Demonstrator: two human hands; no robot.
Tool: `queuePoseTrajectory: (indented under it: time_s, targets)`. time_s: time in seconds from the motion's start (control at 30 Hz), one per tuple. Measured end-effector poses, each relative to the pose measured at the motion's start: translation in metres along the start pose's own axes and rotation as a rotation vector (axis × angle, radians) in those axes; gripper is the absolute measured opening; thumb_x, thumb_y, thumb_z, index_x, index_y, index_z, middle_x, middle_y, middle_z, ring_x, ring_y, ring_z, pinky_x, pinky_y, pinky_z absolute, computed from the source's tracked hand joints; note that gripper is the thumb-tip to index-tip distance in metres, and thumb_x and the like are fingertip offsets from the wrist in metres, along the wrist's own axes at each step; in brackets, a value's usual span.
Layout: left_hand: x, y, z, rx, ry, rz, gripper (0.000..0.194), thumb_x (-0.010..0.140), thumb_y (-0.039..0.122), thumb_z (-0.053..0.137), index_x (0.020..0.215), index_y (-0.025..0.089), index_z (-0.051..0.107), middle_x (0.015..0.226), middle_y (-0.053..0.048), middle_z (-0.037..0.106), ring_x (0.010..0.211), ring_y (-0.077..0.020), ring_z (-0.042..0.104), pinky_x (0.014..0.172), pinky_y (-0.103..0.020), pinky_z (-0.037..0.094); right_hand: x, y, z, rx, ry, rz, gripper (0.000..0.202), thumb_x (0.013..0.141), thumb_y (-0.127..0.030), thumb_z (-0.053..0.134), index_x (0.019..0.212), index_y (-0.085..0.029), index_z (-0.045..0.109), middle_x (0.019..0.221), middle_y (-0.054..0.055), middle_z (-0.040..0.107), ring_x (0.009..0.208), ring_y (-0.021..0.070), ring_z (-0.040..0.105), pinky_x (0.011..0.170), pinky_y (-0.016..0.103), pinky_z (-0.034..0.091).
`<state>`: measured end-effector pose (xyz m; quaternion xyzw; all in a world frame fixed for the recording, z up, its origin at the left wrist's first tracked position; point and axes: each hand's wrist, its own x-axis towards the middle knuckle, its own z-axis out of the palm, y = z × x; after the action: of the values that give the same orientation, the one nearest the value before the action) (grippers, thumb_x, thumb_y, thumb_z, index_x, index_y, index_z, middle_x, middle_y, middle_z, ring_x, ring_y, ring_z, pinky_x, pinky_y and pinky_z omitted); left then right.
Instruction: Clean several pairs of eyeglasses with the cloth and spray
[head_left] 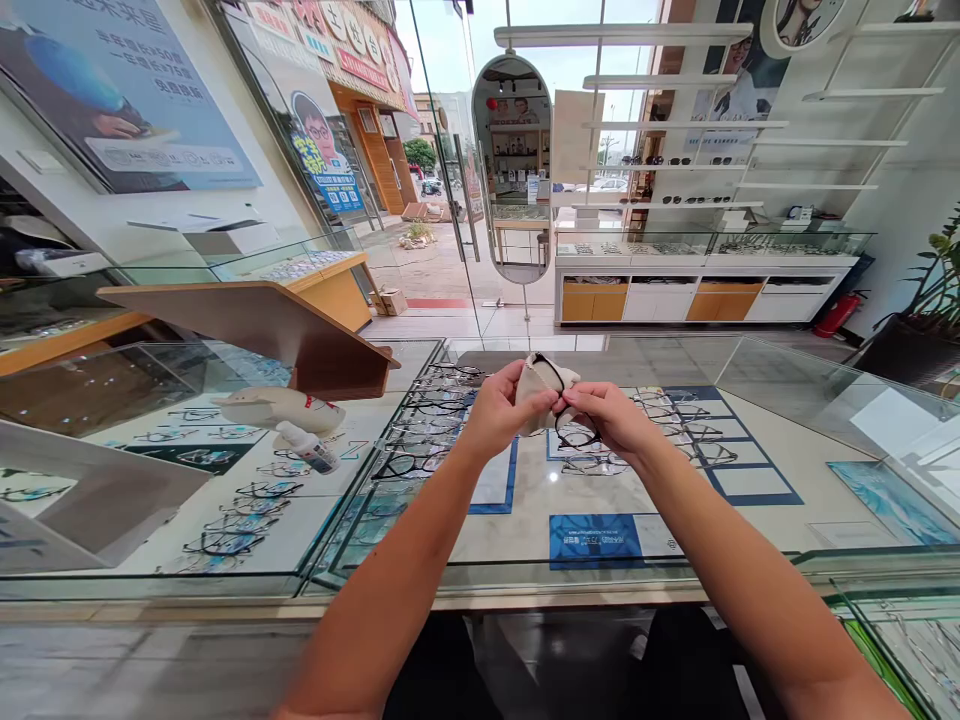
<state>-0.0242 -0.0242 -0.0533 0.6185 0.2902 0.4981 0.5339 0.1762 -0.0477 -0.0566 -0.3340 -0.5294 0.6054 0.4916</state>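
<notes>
Both my hands are raised over a glass display counter. A beige cloth (pixel 532 381) is bunched in my left hand (pixel 501 408), whose fingers are closed on it around part of a dark-rimmed pair of glasses (pixel 577 432). My right hand (pixel 609 412) pinches the same glasses near the middle of the frame. One lens hangs below my right fingertips; the other side is against the cloth. Several glasses (pixel 442 420) lie in rows under the counter glass, left of and below my hands.
On the counter to the left are a white bottle (pixel 307 447), a pale rounded object (pixel 274 408), a brown wooden board (pixel 262 322) and a grey-white stand (pixel 112 495). An oval mirror (pixel 512 165) stands beyond the counter.
</notes>
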Motion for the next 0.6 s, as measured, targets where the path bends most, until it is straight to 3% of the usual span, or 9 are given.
queuePoseTrajectory:
  time_s: [0.23,0.4,0.5,0.6]
  targets:
    - [-0.001,-0.009,0.005,0.072,0.166,0.121,0.055,0.091,0.07,0.078,0.082,0.017,0.067,0.07,0.0,0.061,0.062,-0.0118,0.051,0.059,-0.024,0.043,-0.001,0.007,0.003,-0.042,-0.053,-0.02,0.042,0.076,-0.063,0.093,0.081,-0.021,0.088,0.076,0.002,0.07,0.076,0.0171,0.055,0.074,0.033,0.04]
    - [0.002,-0.006,-0.002,-0.047,-0.003,0.02,0.058,0.09,0.073,0.077,0.089,0.016,0.071,0.075,-0.003,0.068,0.065,-0.0138,0.058,0.062,-0.026,0.049,0.0,0.003,-0.001,0.007,-0.003,0.029,0.041,0.072,-0.06,0.095,0.078,-0.02,0.087,0.074,0.003,0.072,0.07,0.0146,0.055,0.068,0.031,0.039]
    - [0.003,-0.003,-0.006,-0.105,-0.099,-0.019,0.053,0.085,0.065,0.086,0.1,0.016,0.072,0.082,-0.003,0.071,0.071,-0.0154,0.063,0.067,-0.026,0.053,0.001,0.0,-0.002,0.034,0.013,0.038,0.042,0.07,-0.061,0.096,0.076,-0.02,0.087,0.07,0.004,0.073,0.066,0.0141,0.057,0.066,0.03,0.039]
    - [0.003,-0.002,-0.004,-0.112,-0.103,-0.025,0.055,0.077,0.055,0.095,0.11,0.018,0.072,0.093,-0.005,0.076,0.081,-0.0185,0.069,0.074,-0.028,0.057,0.002,0.001,0.0,0.052,0.001,0.025,0.042,0.07,-0.06,0.096,0.076,-0.02,0.087,0.073,0.004,0.074,0.067,0.0141,0.058,0.067,0.03,0.041]
